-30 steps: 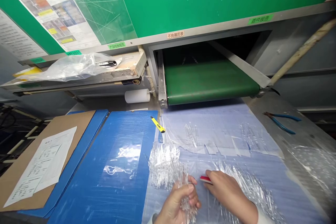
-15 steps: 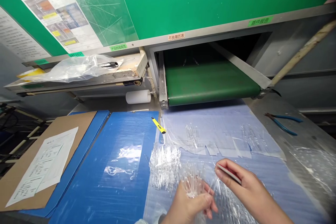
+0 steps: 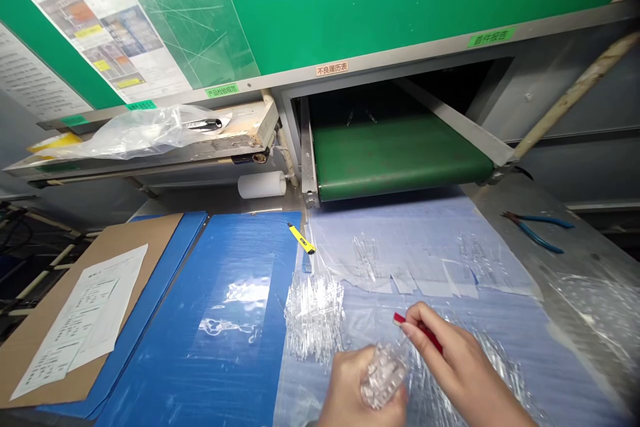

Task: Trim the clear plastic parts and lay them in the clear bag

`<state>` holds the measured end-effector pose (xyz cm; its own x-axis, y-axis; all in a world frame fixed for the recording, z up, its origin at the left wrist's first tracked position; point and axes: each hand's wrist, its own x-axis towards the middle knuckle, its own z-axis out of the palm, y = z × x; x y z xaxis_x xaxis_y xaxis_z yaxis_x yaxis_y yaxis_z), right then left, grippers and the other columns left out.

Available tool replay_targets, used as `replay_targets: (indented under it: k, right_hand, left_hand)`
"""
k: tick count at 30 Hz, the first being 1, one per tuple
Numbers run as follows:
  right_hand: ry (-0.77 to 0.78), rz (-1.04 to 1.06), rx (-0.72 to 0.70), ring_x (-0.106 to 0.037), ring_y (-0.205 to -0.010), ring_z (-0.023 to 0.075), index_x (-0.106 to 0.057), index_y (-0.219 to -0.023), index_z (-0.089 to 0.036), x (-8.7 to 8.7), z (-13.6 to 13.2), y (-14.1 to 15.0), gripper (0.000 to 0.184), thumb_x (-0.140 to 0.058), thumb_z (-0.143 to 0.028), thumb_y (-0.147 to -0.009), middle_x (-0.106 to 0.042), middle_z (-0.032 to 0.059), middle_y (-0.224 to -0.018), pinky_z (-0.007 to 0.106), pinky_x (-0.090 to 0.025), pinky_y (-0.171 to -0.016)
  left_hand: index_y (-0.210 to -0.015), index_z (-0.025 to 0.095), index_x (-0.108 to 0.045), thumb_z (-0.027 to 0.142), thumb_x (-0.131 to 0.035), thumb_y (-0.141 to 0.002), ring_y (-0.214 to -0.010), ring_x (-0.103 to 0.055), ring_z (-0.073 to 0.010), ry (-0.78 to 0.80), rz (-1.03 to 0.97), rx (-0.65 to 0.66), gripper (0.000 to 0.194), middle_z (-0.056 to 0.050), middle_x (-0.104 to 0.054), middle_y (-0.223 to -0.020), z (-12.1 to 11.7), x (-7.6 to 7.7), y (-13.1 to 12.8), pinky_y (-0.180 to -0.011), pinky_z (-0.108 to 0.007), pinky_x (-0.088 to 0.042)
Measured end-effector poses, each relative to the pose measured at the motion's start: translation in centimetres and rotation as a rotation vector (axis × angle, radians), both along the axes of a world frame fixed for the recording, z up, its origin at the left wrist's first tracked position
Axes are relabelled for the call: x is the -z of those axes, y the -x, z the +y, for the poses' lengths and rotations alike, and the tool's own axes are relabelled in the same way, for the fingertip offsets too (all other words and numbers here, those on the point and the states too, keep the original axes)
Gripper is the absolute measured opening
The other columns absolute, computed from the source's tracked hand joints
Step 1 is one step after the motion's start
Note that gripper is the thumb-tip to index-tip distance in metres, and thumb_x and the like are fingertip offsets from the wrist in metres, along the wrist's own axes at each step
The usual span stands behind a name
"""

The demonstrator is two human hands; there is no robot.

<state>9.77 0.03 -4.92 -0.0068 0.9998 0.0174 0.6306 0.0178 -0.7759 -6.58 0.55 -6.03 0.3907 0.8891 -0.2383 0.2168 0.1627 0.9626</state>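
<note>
My left hand (image 3: 356, 387) is wrapped round a bundle of clear plastic pieces (image 3: 384, 373), their ends pointing up at the camera. Just right of it, my right hand (image 3: 455, 360) grips a slim, flat red tool (image 3: 399, 319); its kind I cannot make out, since the fingers cover much of it. The tool's tip is above the bundle, near a thin clear piece. Under and beside my right hand lies a loose heap of clear plastic pieces (image 3: 493, 353). A neater pile of clear plastic pieces (image 3: 314, 317) rests left of my hands.
A green conveyor belt (image 3: 400, 153) ends above the sheet-covered table. A yellow box cutter (image 3: 301, 239) lies by the blue board (image 3: 240, 280). Blue-handled pliers (image 3: 540, 230) and a clear plastic bag (image 3: 600, 307) are at right. Paper sheets (image 3: 85, 313) lie on cardboard at left.
My left hand has turned, tipping the bundle so its ends face the camera. My right hand has moved slightly left and down, and the red side of its tool now shows.
</note>
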Motion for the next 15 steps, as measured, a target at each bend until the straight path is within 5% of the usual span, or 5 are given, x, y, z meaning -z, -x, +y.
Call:
replay_targets:
  k: [6,10,15]
  right_hand:
    - [-0.11,-0.047,0.023,-0.048,-0.047,0.0092,-0.042,-0.07,-0.024,0.0,-0.6,0.1,0.022,-0.038,-0.032,-0.09,-0.049,-0.0057,-0.057,0.019,-0.038,-0.047]
    - [-0.102,-0.014,-0.117,-0.053,-0.051,0.0096,-0.044,-0.072,-0.024,0.1,-0.5,0.4,0.021,-0.036,-0.027,-0.091,-0.054,-0.0044,-0.062,0.019,-0.04,-0.049]
    - [-0.019,-0.074,-0.092,-0.055,-0.053,0.0114,-0.043,-0.072,-0.024,1.5,-0.7,-0.5,0.021,-0.036,-0.03,-0.09,-0.056,-0.003,-0.064,0.022,-0.04,-0.051]
  left_hand:
    - [-0.059,0.013,-0.057,0.014,-0.062,-0.062,-0.046,-0.041,-0.0072,0.02,0.032,0.037,0.006,0.003,-0.049,-0.05,0.2,-0.1,0.1,-0.043,-0.018,-0.033]
    - [-0.06,0.012,-0.058,0.013,-0.062,-0.06,-0.047,-0.042,-0.0075,0.047,0.027,0.059,0.004,0.003,-0.049,-0.051,0.0,0.2,0.1,-0.045,-0.018,-0.033]
    - [-0.061,0.012,-0.059,0.012,-0.06,-0.058,-0.052,-0.049,-0.0125,0.19,0.053,-0.018,0.003,-0.001,-0.056,-0.056,-0.2,0.7,0.2,-0.05,-0.022,-0.037]
